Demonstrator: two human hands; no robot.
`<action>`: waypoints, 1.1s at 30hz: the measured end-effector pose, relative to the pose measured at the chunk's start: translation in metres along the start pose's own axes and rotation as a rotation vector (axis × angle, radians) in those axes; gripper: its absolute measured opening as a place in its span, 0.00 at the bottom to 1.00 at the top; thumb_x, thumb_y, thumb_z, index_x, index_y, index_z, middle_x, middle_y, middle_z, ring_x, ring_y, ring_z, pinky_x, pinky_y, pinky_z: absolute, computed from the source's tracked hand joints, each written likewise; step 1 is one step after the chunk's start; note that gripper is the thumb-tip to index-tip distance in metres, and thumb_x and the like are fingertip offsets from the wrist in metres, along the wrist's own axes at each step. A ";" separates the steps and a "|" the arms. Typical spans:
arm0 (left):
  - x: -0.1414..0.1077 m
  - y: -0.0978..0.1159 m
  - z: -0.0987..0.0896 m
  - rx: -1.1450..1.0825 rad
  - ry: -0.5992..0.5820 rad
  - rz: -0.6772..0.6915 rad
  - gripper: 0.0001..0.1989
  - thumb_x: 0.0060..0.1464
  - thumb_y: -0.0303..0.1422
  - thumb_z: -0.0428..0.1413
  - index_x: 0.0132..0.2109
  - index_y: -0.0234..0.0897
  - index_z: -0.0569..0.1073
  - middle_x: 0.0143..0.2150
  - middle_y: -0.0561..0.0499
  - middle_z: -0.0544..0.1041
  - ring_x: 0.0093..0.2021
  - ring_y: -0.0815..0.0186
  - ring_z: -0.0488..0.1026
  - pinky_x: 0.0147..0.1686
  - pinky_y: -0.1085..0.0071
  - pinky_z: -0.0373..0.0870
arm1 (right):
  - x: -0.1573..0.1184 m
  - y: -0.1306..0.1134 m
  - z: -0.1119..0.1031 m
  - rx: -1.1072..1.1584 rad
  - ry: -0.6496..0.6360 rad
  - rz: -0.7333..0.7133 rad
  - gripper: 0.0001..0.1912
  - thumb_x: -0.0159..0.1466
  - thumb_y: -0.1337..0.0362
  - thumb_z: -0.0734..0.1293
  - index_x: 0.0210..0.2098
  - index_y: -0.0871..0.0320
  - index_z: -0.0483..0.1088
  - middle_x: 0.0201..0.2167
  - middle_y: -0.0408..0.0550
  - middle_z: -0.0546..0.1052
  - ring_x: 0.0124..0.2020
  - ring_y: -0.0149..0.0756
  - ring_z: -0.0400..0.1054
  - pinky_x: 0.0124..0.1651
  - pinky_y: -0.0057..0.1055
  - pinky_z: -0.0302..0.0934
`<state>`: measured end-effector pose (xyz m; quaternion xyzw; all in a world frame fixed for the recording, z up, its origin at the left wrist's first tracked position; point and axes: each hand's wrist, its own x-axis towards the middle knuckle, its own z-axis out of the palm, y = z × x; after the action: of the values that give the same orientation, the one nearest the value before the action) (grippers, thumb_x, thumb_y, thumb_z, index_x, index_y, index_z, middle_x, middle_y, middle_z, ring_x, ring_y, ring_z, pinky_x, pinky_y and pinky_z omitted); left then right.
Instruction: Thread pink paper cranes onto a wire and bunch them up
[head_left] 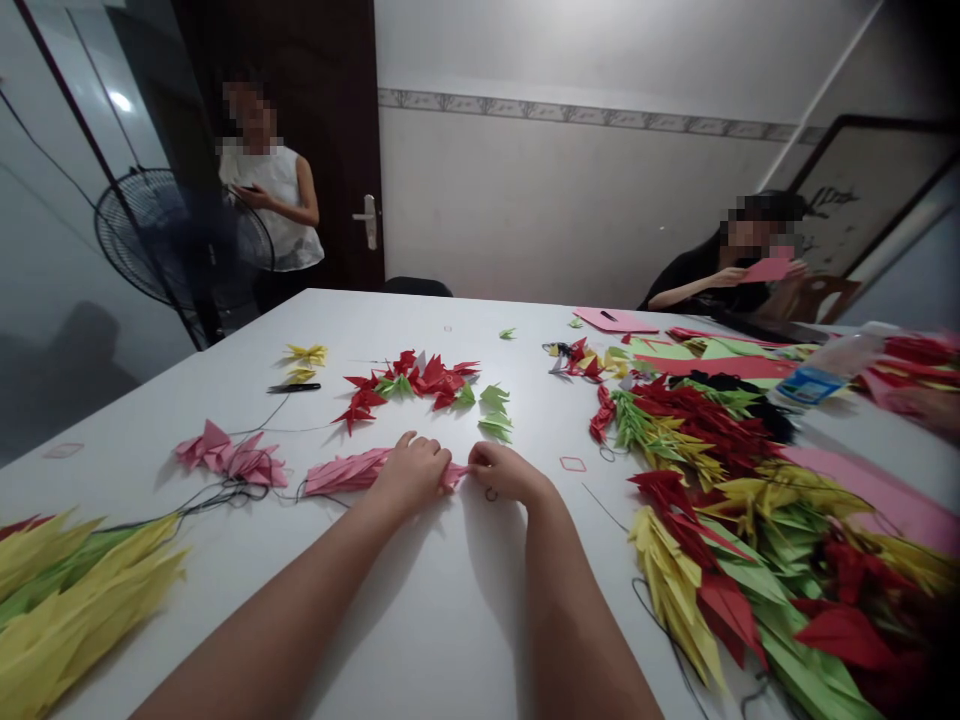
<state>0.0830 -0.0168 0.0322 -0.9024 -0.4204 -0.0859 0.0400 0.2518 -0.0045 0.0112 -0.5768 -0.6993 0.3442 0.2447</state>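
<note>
A strand of pink folded-paper cranes (341,472) lies across the middle of the white table (420,620). My left hand (415,468) is closed over its right part, fingers curled round the paper. At the strand's right end, my right hand (510,472) pinches a thin pink tip. Loose pink cranes (229,455) and tangled black cord (217,492) sit to the left. Beyond my hands, red cranes (431,375) form a curved row, with green folded pieces (495,410) beside it. A small dark-handled tool (296,387) lies near yellow pieces (306,354).
Colourful crane strands (795,560) are heaped on the right, another strand (90,600) lies at the left. A plastic bottle (821,370) leans at the right. One person (274,200) stands by a fan (161,240); another (697,275) sits holding pink paper (766,270).
</note>
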 end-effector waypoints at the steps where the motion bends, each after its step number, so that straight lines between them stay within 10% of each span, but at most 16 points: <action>1: -0.002 0.001 -0.004 0.011 0.025 0.001 0.10 0.48 0.34 0.56 0.38 0.34 0.71 0.38 0.43 0.73 0.42 0.56 0.69 0.51 0.56 0.55 | -0.001 0.000 -0.001 0.060 -0.008 -0.001 0.04 0.52 0.69 0.62 0.22 0.58 0.62 0.18 0.40 0.68 0.18 0.26 0.59 0.21 0.23 0.52; 9: -0.015 -0.030 -0.022 -0.029 0.143 -0.080 0.20 0.46 0.47 0.55 0.44 0.41 0.70 0.42 0.48 0.73 0.43 0.59 0.68 0.52 0.57 0.51 | -0.004 -0.003 0.004 0.657 -0.056 0.033 0.10 0.53 0.59 0.62 0.27 0.56 0.54 0.15 0.32 0.60 0.13 0.21 0.49 0.17 0.21 0.42; 23: -0.022 -0.050 -0.008 -0.323 0.168 -0.182 0.23 0.42 0.49 0.56 0.41 0.38 0.69 0.36 0.51 0.75 0.37 0.61 0.70 0.40 0.66 0.61 | -0.006 -0.002 -0.001 0.652 -0.052 0.084 0.10 0.52 0.59 0.62 0.27 0.56 0.55 0.17 0.33 0.59 0.14 0.20 0.46 0.18 0.21 0.36; 33: -0.022 -0.038 0.001 -0.136 0.275 0.004 0.17 0.48 0.46 0.53 0.36 0.36 0.70 0.36 0.49 0.76 0.37 0.62 0.70 0.45 0.62 0.57 | -0.009 -0.004 -0.001 0.619 -0.053 0.130 0.08 0.53 0.60 0.61 0.27 0.56 0.56 0.17 0.33 0.59 0.14 0.20 0.45 0.17 0.21 0.36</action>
<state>0.0404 -0.0087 0.0269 -0.8834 -0.4025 -0.2370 0.0362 0.2519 -0.0133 0.0159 -0.5091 -0.5293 0.5705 0.3677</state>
